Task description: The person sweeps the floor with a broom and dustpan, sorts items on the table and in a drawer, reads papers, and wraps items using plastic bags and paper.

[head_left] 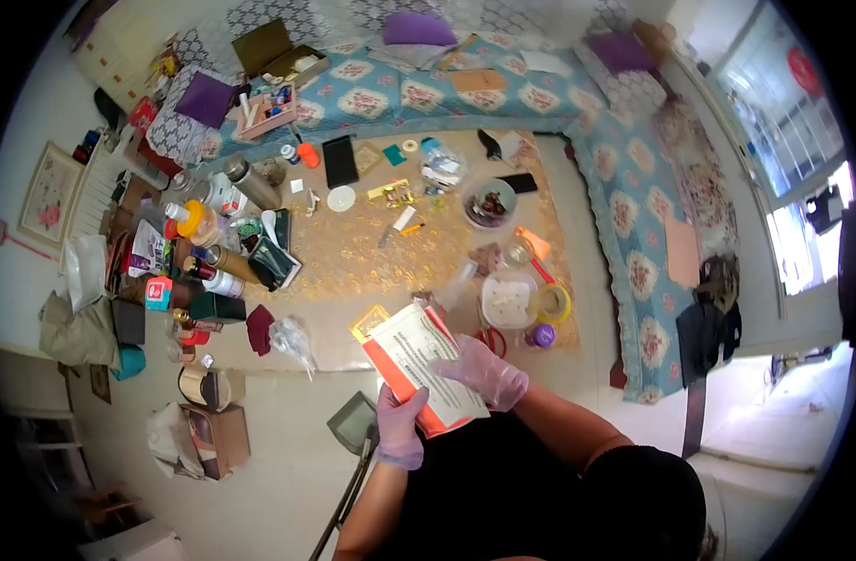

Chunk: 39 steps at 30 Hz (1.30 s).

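Close to my body, above the near table edge, is a flat red-and-white packet [414, 360] with lines of dark print, tilted. My left hand [402, 430], in a thin pinkish glove, grips its lower left edge with the thumb on the front. Over its right side lies my right hand [489, 374], gloved too, fingers curled across the printed face. A yellow-framed card [368, 323] shows just behind the packet's upper left corner. Red-handled scissors [492, 342] are on the table by my right hand, partly hidden.
A white container [508, 299], a tape roll [553, 304] and a purple-lidded jar [542, 337] stand at right. Farther back is a bowl of dark fruit [489, 203]. Bottles and boxes crowd the table's left end, near a steel flask [251, 182]. A long-handled dustpan [354, 423] stands below.
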Motion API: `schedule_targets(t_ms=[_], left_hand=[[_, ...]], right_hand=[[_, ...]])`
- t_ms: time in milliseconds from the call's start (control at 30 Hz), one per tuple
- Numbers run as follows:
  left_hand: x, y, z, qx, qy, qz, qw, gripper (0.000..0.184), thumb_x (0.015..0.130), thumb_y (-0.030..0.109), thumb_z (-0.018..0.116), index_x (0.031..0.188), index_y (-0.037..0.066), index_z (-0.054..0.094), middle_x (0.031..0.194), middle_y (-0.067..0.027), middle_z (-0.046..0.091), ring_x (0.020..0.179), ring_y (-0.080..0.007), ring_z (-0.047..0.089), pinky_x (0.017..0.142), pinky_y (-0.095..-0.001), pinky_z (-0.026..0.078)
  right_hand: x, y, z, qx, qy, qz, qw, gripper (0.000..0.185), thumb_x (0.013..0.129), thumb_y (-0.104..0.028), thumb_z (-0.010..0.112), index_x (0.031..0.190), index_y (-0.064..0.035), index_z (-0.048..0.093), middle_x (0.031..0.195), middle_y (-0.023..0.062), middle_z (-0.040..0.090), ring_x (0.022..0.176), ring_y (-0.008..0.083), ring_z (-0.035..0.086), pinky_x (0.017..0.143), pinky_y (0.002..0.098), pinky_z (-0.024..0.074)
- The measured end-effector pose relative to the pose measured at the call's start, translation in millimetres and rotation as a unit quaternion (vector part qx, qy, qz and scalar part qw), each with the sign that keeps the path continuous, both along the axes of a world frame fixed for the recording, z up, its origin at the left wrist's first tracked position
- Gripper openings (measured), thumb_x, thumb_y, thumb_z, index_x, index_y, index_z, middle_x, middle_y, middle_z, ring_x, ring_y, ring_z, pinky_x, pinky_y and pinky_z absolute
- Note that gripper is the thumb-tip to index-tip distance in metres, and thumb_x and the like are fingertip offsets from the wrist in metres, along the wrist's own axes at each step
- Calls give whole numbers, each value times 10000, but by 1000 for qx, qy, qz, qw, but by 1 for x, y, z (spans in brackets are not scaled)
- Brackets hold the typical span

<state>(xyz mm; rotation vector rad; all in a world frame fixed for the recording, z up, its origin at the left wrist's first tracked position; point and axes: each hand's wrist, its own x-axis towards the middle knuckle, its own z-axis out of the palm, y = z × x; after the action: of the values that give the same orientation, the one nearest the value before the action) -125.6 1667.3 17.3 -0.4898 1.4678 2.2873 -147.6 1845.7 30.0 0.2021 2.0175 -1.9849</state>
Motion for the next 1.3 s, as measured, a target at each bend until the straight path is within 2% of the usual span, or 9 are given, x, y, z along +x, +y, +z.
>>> schedule_targets(t_ms=[300,533,633,700,867,1000,1100,1200,1300], left_hand=[[52,106,-4,131,-117,-222,959,430,858,-75,545,1277,8,491,1218,-129,596,1053,-211,614,890,-345,519],[141,238,-52,-69,-224,-242,942,535,860,116,677,1277,327,417,1092,-32,613,1042,-184,570,815,-403,509],[193,282,-72,-4,-297,-201,933,475,890,152,642,1283,267,400,1123,-52,600,1067,-218,567,799,-402,517],[222,302,-86,208,-387,-160,884,476,914,175,607,1318,190,357,1216,-79,553,1109,-252,555,842,-397,514],[235,360,-68,59,-248,-78,964,665,907,20,552,1457,111,188,1335,-126,443,1215,-252,486,992,-396,458],[207,387,-69,-124,8,-107,986,594,932,86,537,1444,72,236,1334,-161,467,1146,-272,545,932,-408,495],[184,385,-91,132,-365,-122,914,465,934,127,563,1351,15,390,1232,-186,554,1038,-298,613,871,-409,547],[186,392,-110,54,-279,-189,940,375,928,127,580,1267,-8,492,1180,-154,598,1003,-243,631,844,-380,553],[166,387,-108,-140,-177,-248,942,354,922,83,578,1258,3,505,1162,-110,614,972,-189,635,841,-337,542]], right_hand=[[144,108,-4,-387,-151,-222,882,393,946,-310,560,1214,-25,534,1057,98,657,931,161,650,806,332,553],[236,232,-45,-298,-131,-403,856,308,959,-250,543,1136,-2,588,992,84,673,840,157,660,716,315,555],[271,272,-74,-298,-160,-429,837,321,947,-250,561,1141,4,583,959,72,671,793,149,648,680,295,541],[290,290,-97,-290,-189,-429,834,320,942,-244,565,1141,7,582,956,69,667,783,148,644,670,291,540],[314,310,-155,-306,-122,-501,800,326,898,-215,614,1138,0,561,973,84,650,797,173,648,656,307,557],[310,320,-141,-376,-193,-481,768,368,890,-198,616,1189,-9,513,1024,85,631,878,198,650,716,311,567],[309,329,-125,-438,-201,-446,755,469,875,-236,609,1272,-44,450,991,76,643,916,201,649,774,346,554],[310,365,-133,-472,-200,-404,758,465,851,-246,645,1243,-49,492,939,42,604,884,157,604,734,319,514],[302,405,-131,-178,-298,28,938,616,742,-309,763,1242,-31,537,839,-6,486,757,135,471,658,284,410]])
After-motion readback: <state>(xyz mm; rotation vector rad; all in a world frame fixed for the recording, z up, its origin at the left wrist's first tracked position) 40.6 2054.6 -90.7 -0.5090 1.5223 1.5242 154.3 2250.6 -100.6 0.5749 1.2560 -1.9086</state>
